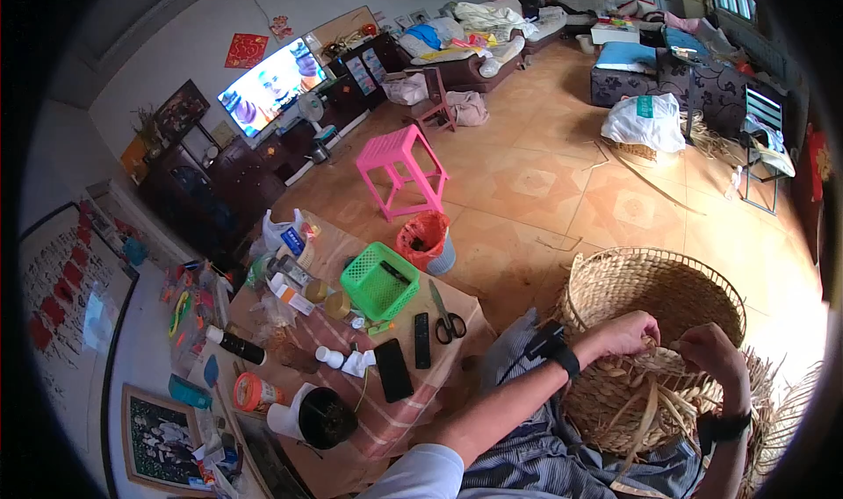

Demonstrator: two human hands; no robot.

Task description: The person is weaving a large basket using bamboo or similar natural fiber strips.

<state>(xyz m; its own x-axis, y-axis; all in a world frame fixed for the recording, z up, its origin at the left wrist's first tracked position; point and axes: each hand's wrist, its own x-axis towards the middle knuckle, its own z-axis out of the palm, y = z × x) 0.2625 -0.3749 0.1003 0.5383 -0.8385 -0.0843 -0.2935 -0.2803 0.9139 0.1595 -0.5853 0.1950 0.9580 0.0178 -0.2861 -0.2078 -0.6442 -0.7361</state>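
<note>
A large round basket (615, 293) of braided tan plant fibre stands at my lap, with thin bars showing along its far rim. Both hands are at its near rim, a short gap apart. My left hand (625, 333) is closed, its thumb and fingers pinched at the rim's edge. Opposite it, my right hand (709, 351) bends inward with its fingers pressed together on the same rim. What lies between the fingertips is too small to make out. Loose flat fibre strips (647, 417) hang down the basket's near outer side, below the hands.
On the table (457, 310) to my left lie scissors (448, 315), a remote control (421, 341), a black phone (392, 370) and a green plastic basket (380, 280). A lined waste bin (428, 240) and pink stool (399, 170) stand beyond. Dry fibre (773, 411) piles up right of the basket.
</note>
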